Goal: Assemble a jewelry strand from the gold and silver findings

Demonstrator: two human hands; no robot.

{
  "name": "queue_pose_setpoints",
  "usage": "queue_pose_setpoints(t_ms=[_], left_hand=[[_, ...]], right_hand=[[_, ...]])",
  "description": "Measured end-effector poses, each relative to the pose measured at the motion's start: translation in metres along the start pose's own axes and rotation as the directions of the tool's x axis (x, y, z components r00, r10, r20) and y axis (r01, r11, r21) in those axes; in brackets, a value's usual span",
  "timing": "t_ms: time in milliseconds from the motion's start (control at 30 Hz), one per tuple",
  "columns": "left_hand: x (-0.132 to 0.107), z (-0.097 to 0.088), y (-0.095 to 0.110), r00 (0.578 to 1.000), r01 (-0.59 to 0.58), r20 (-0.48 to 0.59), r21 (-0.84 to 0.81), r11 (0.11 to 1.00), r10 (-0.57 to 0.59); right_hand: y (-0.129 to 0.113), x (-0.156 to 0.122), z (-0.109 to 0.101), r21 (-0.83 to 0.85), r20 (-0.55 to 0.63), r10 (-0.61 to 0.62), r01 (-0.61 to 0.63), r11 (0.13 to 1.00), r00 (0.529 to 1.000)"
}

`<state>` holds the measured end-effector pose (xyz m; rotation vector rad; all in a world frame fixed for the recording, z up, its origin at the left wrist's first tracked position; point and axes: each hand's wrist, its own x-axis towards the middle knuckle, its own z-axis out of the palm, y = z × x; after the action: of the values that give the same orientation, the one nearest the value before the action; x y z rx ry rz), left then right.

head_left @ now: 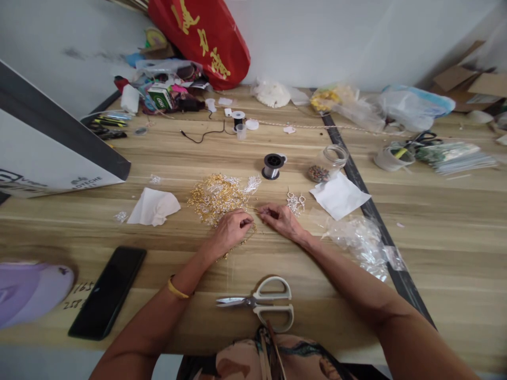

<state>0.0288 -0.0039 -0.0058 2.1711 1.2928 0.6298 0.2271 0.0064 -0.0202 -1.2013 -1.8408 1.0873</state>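
Note:
My left hand (232,228) rests on the wooden table (435,211) with its fingers pinched together on a small gold piece, at the near edge of a heap of gold and silver jewelry findings (216,196). A gold strand trails from under that hand toward me. My right hand (280,217) lies just to the right, fingers curled and pinched on something too small to name. The two hands almost meet at the fingertips. A few silver pieces (296,202) lie beside my right hand.
White-handled scissors (261,303) lie near me. A black phone (108,291) and a purple cap (27,290) are at the left. A thread spool (272,165), a bead jar (328,163), white paper (339,195), tissue (153,207) and crumpled plastic (362,240) surround the hands. Clutter lines the far edge.

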Motion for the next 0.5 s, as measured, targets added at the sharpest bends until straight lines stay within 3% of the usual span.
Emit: queue_pose_setpoints(t_ms=[200,500], left_hand=[[-0.0015,-0.0023,-0.0007,1.0,0.02,0.0,-0.03,0.999,-0.02],[-0.0023,-0.0032,-0.0008,0.999,-0.039,0.012,0.04,0.998,0.039]], right_hand=[[-0.0001,-0.0012,0.0007,-0.01,-0.009,-0.01,0.01,1.0,1.0],[0.0024,-0.0012,0.0006,-0.05,-0.024,-0.037,0.036,0.998,0.999]])
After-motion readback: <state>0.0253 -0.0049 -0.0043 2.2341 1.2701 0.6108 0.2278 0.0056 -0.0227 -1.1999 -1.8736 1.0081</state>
